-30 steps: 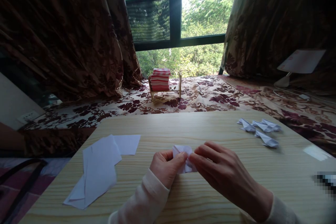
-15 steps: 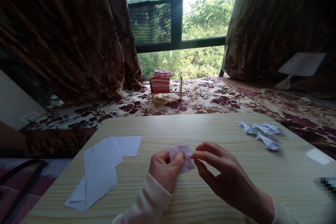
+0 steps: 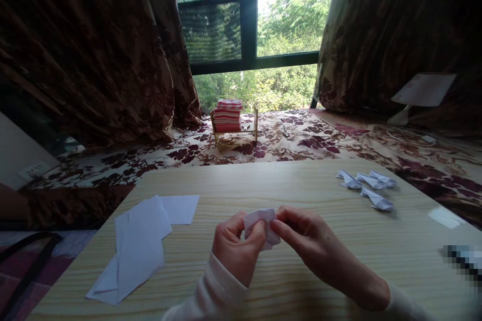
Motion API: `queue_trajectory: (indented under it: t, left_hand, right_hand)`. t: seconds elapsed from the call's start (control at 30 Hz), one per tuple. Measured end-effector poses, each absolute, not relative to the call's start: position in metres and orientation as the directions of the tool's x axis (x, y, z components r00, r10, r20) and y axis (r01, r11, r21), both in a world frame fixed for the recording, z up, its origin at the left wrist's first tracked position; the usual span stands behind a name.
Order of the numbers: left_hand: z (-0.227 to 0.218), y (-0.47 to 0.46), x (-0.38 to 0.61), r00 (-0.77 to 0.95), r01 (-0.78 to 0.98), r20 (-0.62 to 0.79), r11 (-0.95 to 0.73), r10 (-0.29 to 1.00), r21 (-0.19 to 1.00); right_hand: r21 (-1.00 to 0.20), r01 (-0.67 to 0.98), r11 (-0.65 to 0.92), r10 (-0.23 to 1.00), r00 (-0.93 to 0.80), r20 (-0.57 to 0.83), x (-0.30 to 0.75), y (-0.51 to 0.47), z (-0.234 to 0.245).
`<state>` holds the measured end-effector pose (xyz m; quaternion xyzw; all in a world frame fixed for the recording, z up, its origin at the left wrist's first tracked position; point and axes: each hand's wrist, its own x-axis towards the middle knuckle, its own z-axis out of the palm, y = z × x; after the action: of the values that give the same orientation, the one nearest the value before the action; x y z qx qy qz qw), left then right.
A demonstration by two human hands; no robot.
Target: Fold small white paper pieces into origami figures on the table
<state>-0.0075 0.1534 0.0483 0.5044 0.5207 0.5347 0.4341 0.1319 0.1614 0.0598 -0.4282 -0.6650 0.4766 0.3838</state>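
Note:
A small folded white paper piece is held just above the wooden table near its front middle. My left hand pinches its left side with thumb and fingers closed on it. My right hand pinches its right side, fingertips pressed together on a fold. Much of the paper is hidden behind my fingers.
Loose white paper sheets lie on the table's left. Several finished folded paper shapes sit at the right back. A pixelated dark object lies at the right edge. Beyond the table are a floral cloth, a small wooden rack with striped cloths, curtains and a window.
My right hand's fingers closed in on the paper again after opening slightly. The paper was turned a little between both hands; the camera view shifted slightly.

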Motion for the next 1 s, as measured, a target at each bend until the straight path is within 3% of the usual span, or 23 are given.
queue_trajectory:
  t: [0.2, 0.4, 0.6, 0.67, 0.77, 0.83, 0.93, 1.0]
  left_hand:
    - [0.053, 0.158, -0.012, -0.071, -0.178, -0.141, 0.127, 0.987, 0.976]
    - [0.046, 0.163, -0.014, -0.054, -0.264, -0.144, 0.125, 0.988, 0.956]
    - [0.034, 0.166, -0.013, -0.046, -0.418, -0.205, 0.167, 0.978, 0.893]
    - [0.034, 0.166, -0.013, -0.072, -0.397, -0.189, 0.146, 0.979, 0.906]
    - [0.040, 0.165, -0.015, -0.109, -0.261, -0.149, 0.117, 0.983, 0.958]
    - [0.045, 0.162, -0.016, -0.116, -0.176, -0.122, 0.101, 0.986, 0.979]
    - [0.050, 0.160, -0.016, -0.099, -0.106, -0.088, 0.078, 0.991, 0.991]
    - [0.050, 0.159, -0.015, -0.070, -0.072, -0.065, 0.060, 0.995, 0.996]
  right_hand:
    - [-0.983, 0.142, 0.117, 0.940, -0.334, 0.064, 0.133, 0.163, 0.061]
    - [-0.999, 0.035, 0.004, 0.972, -0.236, -0.005, 0.132, 0.168, 0.054]
    - [-0.998, -0.018, -0.061, 0.953, -0.299, -0.053, 0.123, 0.163, 0.050]
    - [-0.998, 0.015, -0.053, 0.946, -0.319, -0.055, 0.122, 0.161, 0.049]
    - [-0.983, 0.154, 0.099, 0.951, -0.306, 0.048, 0.126, 0.160, 0.049]
    - [-0.919, 0.259, 0.297, 0.938, -0.257, 0.231, 0.132, 0.161, 0.051]
    - [-0.753, 0.335, 0.566, 0.823, -0.281, 0.494, 0.138, 0.163, 0.054]
    - [-0.673, 0.328, 0.663, 0.746, -0.365, 0.557, 0.140, 0.163, 0.055]
